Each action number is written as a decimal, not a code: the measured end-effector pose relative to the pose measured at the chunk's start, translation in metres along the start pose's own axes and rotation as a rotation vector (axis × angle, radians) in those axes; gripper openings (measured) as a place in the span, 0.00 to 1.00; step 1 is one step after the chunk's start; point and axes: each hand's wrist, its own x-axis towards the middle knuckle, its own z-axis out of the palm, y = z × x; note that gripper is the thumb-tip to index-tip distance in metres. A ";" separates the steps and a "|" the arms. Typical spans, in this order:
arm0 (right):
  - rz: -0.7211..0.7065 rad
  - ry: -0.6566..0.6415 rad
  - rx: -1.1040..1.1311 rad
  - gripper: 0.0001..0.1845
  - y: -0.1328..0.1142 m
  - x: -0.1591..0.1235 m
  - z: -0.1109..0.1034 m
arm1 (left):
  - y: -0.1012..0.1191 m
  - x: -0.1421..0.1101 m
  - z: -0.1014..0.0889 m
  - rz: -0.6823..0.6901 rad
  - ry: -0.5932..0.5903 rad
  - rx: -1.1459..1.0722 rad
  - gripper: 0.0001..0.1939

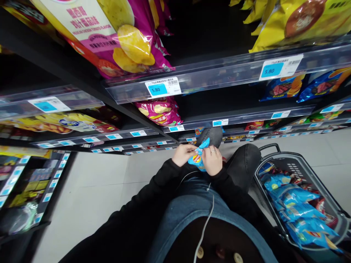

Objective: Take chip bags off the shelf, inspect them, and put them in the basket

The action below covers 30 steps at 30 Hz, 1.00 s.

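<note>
Over my lap, a small light-blue chip bag (197, 158) with a round yellow-and-red logo is held between both hands. My left hand (183, 155) grips its left upper edge, thumb and fingers closed. My right hand (212, 160), with a ring on one finger, is closed on the right side and covers part of the bag. A blue tip of the bag rises above the fingers. My bent knees in dark jeans are just beyond the hands.
A grey basket (304, 164) full of blue and red snack bags stands on the floor at my right. Shelves with a clear price rail (214, 75) rise ahead, holding magenta chip bags (160, 111) and yellow bags (304, 23). A lower shelf unit (45, 197) stands at left.
</note>
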 end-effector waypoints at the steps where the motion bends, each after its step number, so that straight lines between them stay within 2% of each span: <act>1: 0.001 0.001 0.007 0.11 0.000 0.000 0.000 | 0.000 0.001 0.000 0.016 -0.012 0.028 0.13; 4: -0.007 -0.036 0.009 0.12 -0.001 0.003 -0.002 | -0.001 0.005 -0.001 0.064 -0.017 0.139 0.11; 9: -0.073 -0.190 -0.020 0.12 -0.004 0.010 -0.010 | 0.000 0.010 -0.003 0.162 0.019 0.417 0.10; 14: -0.124 -0.336 -0.079 0.07 -0.006 0.006 -0.018 | -0.005 0.013 -0.013 0.221 0.055 0.509 0.10; 19: -0.165 -0.381 -0.069 0.07 0.001 -0.018 -0.011 | -0.036 0.015 -0.028 0.127 0.154 0.422 0.12; 24: -0.294 -0.342 0.025 0.10 0.027 -0.045 -0.005 | -0.070 0.013 -0.039 0.071 0.205 0.383 0.13; 26: -0.250 -0.342 0.139 0.13 0.041 -0.056 -0.004 | -0.079 0.012 -0.041 0.068 0.217 0.398 0.13; 27: -0.179 -0.334 0.211 0.17 0.049 -0.062 -0.002 | -0.082 0.011 -0.042 0.066 0.223 0.405 0.12; 30: 0.187 -0.285 0.478 0.31 0.067 -0.082 0.010 | -0.085 0.005 -0.043 0.158 0.296 0.493 0.10</act>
